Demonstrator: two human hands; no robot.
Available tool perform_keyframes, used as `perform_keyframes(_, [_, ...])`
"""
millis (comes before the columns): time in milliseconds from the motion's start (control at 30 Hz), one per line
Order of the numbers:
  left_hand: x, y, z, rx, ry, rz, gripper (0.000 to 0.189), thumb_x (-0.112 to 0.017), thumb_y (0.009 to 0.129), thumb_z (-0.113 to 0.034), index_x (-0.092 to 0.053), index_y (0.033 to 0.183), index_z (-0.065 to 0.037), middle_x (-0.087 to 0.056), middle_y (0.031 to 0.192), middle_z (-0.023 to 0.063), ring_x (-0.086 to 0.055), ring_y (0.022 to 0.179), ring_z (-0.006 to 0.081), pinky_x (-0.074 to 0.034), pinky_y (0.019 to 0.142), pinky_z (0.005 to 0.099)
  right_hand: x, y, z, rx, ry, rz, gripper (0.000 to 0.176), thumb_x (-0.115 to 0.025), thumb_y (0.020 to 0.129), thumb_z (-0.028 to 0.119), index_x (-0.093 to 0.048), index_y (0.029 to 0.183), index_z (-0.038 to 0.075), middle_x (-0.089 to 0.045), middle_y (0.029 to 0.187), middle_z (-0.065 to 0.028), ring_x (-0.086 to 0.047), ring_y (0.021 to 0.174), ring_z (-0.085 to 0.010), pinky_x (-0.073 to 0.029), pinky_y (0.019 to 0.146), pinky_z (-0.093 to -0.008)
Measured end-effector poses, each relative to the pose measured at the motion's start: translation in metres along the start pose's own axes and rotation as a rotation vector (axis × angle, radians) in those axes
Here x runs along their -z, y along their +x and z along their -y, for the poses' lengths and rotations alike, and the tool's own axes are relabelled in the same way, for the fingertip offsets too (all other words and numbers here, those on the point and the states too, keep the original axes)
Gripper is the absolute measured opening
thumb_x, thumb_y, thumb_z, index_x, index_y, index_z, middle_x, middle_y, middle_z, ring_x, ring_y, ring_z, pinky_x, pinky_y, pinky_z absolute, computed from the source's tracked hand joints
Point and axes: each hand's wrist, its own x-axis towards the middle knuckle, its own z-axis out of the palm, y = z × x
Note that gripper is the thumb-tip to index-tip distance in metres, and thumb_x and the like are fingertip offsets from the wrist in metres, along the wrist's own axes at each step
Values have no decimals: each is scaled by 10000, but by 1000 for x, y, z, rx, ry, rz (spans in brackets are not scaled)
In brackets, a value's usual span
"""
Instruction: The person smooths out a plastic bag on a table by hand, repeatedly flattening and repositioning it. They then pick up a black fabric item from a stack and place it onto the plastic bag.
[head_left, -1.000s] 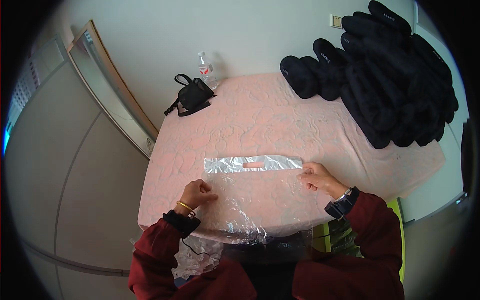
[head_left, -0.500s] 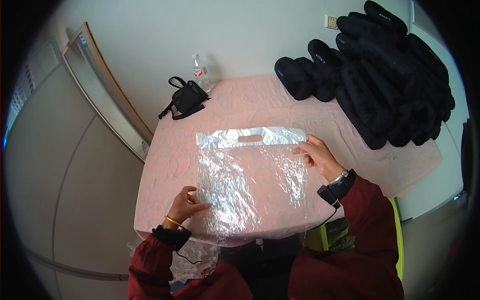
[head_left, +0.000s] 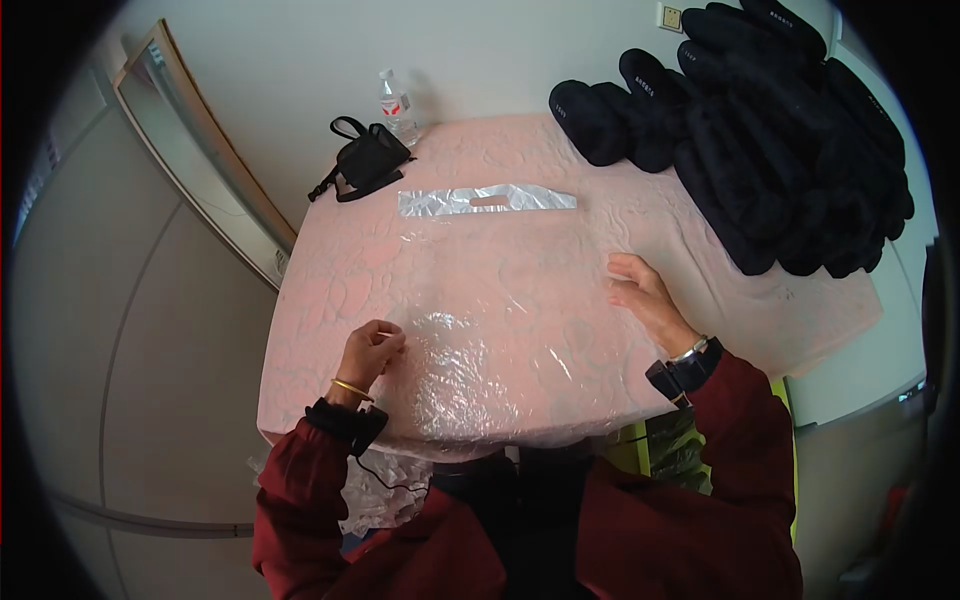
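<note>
A clear plastic bag (head_left: 470, 340) lies flat on the pink-covered table, its silvery top strip with a cut-out handle slot pointing to the far side. Its lower end reaches the table's near edge. My left hand (head_left: 370, 355) is at the bag's left edge, fingers curled and pinched on the thin film. Beyond the right side of the bag, my right hand (head_left: 645, 300) hovers low with fingers apart and nothing in them.
A tall pile of black plush slippers or insoles (head_left: 790, 150) fills the table's back right. A small black bag (head_left: 365, 158) and a plastic bottle (head_left: 397, 108) stand at the back left. Crumpled clear plastic (head_left: 385, 490) hangs below the near edge. A yellow-green bin (head_left: 630, 455) stands below, right.
The bag has come down flat onto the table, its silvery strip now farther away. My right hand has let go of its top right corner and opened. The view has tilted slightly.
</note>
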Motion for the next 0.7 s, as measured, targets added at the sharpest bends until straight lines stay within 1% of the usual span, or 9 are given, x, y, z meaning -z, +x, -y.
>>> perform_keyframes(67, [-3,-6,3,-47,-49,-58,445,-720,904,-170,-558,1266,32,-666,741,22,-550,584,67,-409,525,206,2,-29,-2,-8,-99,125,493,-661,934,147,-479,1373,14,-560,1313,-125,-583,1159,-202,-497,949,-324])
perform_keyframes(100, [-5,-11,6,-32,-51,-49,445,-720,904,-170,-558,1266,32,-666,741,22,-550,584,67,-409,525,206,4,-41,-7,-25,-101,125,493,-661,934,147,-479,1373,14,-560,1313,-125,-583,1159,-202,-497,949,-324])
perform_keyframes(200, [-5,-33,12,-64,25,19,619,-747,880,-129,-429,1386,33,-688,750,58,-575,593,74,-453,554,211,7,-70,-17,70,-390,231,508,-688,894,109,-501,1357,18,-533,1361,-145,-556,1224,-277,-476,996,-374])
perform_keyframes(233, [-6,-39,12,-58,26,22,619,-747,880,-129,-429,1386,33,-688,750,58,-575,593,74,-453,554,211,5,-80,-14,63,-388,233,508,-688,894,109,-501,1357,18,-533,1361,-145,-556,1224,-277,-476,996,-374])
perform_keyframes(333, [-12,-57,9,-86,210,91,630,-743,879,-104,-416,1404,15,-693,776,70,-588,603,83,-469,566,215,-14,-103,6,551,-710,232,500,-713,845,88,-540,1310,23,-514,1379,-178,-492,1298,-376,-450,1037,-439])
perform_keyframes(500, [-19,-53,4,-20,-3,-34,600,-719,883,-71,-424,1400,1,-681,757,58,-589,605,81,-468,553,218,-28,-109,7,661,-966,363,518,-737,797,76,-560,1280,19,-483,1397,-209,-438,1334,-431,-404,1089,-468])
perform_keyframes(600, [-19,-49,2,-27,-193,-156,534,-688,883,-33,-455,1363,-3,-652,702,41,-583,593,77,-460,529,224,-18,-88,1,649,-1046,116,540,-747,801,112,-550,1294,18,-451,1428,-212,-408,1365,-419,-358,1120,-490])
perform_keyframes(633, [-18,-50,4,-29,-196,-161,534,-688,883,-33,-455,1363,-3,-652,702,41,-583,593,77,-460,529,224,-18,-88,2,655,-1046,118,540,-747,801,112,-550,1294,18,-451,1428,-212,-408,1365,-419,-358,1120,-490])
perform_keyframes(700, [-22,-55,13,-73,-198,-112,498,-681,881,-29,-476,1334,-2,-640,687,32,-572,581,75,-446,514,228,-16,-101,3,615,-854,191,573,-771,791,141,-548,1304,19,-434,1442,-212,-395,1372,-424,-332,1131,-514])
